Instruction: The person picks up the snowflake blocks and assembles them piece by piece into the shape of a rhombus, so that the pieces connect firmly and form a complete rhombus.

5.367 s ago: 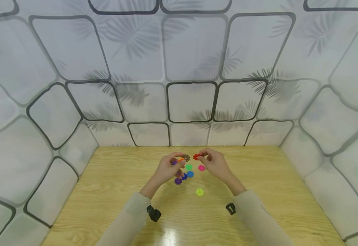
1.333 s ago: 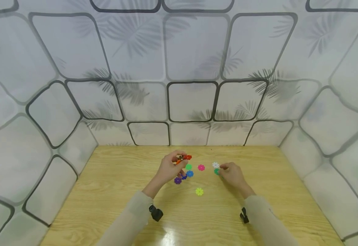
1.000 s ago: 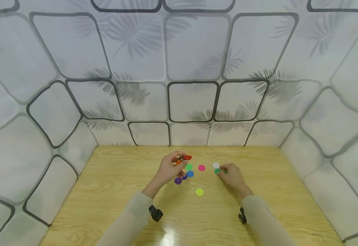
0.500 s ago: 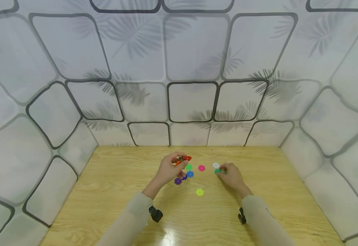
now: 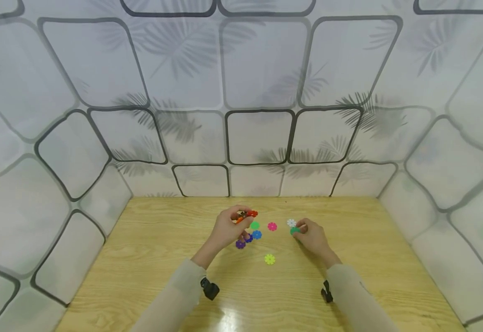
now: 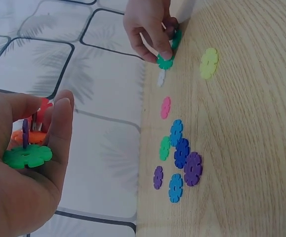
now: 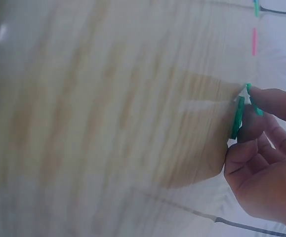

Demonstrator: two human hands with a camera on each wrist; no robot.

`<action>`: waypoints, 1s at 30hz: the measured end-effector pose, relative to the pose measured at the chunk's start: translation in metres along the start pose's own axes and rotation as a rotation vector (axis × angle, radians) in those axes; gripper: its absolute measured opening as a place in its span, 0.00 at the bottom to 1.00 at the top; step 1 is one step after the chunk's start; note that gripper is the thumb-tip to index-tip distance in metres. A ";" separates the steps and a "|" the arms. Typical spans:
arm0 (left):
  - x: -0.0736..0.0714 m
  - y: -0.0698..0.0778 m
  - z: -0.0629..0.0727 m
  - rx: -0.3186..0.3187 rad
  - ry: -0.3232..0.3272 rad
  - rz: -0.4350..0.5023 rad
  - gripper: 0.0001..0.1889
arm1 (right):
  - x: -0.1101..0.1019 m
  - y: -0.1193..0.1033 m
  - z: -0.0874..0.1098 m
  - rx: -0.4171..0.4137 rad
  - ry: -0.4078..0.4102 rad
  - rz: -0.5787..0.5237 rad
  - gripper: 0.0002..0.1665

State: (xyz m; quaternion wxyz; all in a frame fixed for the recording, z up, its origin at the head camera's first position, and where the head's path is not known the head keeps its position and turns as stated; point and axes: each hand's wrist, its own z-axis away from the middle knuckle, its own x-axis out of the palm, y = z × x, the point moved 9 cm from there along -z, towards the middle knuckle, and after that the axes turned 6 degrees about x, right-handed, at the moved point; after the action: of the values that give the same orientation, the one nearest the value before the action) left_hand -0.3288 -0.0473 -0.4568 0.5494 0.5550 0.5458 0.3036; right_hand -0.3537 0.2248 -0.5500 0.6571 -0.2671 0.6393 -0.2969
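A pale wall (image 5: 258, 138) printed with rounded dark outlines and grey fronds encloses the table (image 5: 349, 295), whose wood-grained top shines at the near side. Beige sleeves (image 5: 170, 295) reach over it. The left hand (image 5: 227, 227) has its grip closed around a cluster (image 6: 31, 136) of thin, notched, flower-shaped pieces in red, orange, purple and green, the purple standing upright on the green. The right hand (image 5: 313, 236) keeps its grip pinched on a green disc (image 5: 294, 230), just beside a white disc (image 5: 291, 222). Flat on the table lie a yellow disc (image 5: 269, 259), a pink disc (image 5: 272, 226) and several blue, purple and green ones. In the earliest frame the right hand held a red disc near the left; that red now sits in the cluster.
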 end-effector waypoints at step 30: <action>-0.001 0.003 0.001 0.032 -0.048 0.007 0.17 | -0.018 -0.068 0.007 -0.142 -0.021 -0.257 0.13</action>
State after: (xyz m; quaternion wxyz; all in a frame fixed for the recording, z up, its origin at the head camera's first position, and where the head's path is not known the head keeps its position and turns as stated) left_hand -0.3278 -0.0479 -0.4542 0.5521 0.5729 0.5354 0.2835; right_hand -0.3502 0.1920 -0.4878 0.5999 -0.3955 0.6123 -0.3299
